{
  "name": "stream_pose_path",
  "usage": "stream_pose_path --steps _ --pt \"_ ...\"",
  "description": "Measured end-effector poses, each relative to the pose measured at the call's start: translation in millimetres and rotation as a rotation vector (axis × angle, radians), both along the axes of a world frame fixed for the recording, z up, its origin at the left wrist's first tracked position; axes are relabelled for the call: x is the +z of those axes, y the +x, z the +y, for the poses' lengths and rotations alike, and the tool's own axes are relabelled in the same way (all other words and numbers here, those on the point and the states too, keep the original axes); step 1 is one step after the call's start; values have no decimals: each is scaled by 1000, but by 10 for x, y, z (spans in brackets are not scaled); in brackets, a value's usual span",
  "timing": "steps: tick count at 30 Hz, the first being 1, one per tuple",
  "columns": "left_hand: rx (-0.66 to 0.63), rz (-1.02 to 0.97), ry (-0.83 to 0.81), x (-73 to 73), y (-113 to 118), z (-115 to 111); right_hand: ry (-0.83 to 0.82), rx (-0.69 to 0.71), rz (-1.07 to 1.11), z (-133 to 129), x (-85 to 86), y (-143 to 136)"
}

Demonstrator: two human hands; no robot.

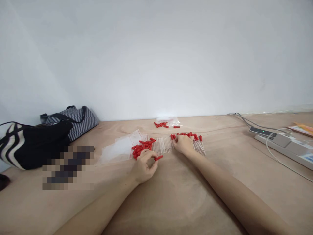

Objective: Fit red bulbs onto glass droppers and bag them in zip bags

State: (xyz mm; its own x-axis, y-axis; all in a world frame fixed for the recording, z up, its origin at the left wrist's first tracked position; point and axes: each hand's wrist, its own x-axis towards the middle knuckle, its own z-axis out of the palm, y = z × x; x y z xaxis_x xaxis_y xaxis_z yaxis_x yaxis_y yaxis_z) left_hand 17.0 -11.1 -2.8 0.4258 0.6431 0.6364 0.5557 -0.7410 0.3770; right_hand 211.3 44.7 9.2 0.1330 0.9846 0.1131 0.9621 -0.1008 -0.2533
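Note:
My left hand (146,165) pinches a red rubber dropper bulb (158,157) between thumb and forefinger, its narrow end pointing right. Just behind that hand lies a heap of red rubber bulbs (139,149). A row of clear glass dropper tubes (162,145) without bulbs lies between my hands. My right hand (183,143) is closed, fingers curled down at the right end of this row; whatever is in its fingertips is hidden. Around and beyond it lie droppers with red bulbs fitted (201,138), their glass tubes pointing toward me.
Clear plastic bags (117,148) lie left of the bulb heap. More red bulbs (160,124) and thin tubes sit near the wall by another small bag. A black bag (46,143) and striped bag (81,122) stand left. At right are a power strip (288,147) and cables.

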Motion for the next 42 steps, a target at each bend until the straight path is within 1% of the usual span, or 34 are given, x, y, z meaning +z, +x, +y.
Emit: stream_pose_path --steps 3,6,10,14,16,19,22,24,26,27,30,32,35,39,42 --pt "-77 88 -89 -21 42 -67 1 5 -39 21 4 -60" --pt "-85 176 -119 -22 42 -85 -20 -9 -68 64 6 -121" --pt "-61 254 -146 9 39 -97 -57 -27 -76 135 -3 -181" --pt "4 313 -184 4 57 -97 -74 -43 -77 185 -26 -214" --pt "25 320 -184 -12 65 -94 -74 -47 -70 186 -21 -215" --pt "43 302 -175 -27 67 -93 -53 -33 -62 130 30 -178" --pt "75 274 -174 -30 55 -89 -8 32 -64 -28 88 -65" --pt "100 262 -173 -35 39 -77 51 140 -76 -191 82 59" --pt "110 251 -170 -46 21 -60 165 359 -114 -373 21 204" --pt "109 246 -170 -53 13 -52 207 438 -150 -461 -25 276" --pt "95 232 -166 -68 -4 -37 265 551 -230 -672 -161 449" --pt "83 220 -163 -68 -9 -39 269 586 -228 -755 -207 514" --pt "63 211 -171 -56 -15 -52 265 597 -171 -808 -193 539" --pt "45 208 -185 -40 -19 -66 258 589 9 -790 -166 489" --pt "35 200 -190 -45 -20 -65 262 564 111 -738 -232 423"
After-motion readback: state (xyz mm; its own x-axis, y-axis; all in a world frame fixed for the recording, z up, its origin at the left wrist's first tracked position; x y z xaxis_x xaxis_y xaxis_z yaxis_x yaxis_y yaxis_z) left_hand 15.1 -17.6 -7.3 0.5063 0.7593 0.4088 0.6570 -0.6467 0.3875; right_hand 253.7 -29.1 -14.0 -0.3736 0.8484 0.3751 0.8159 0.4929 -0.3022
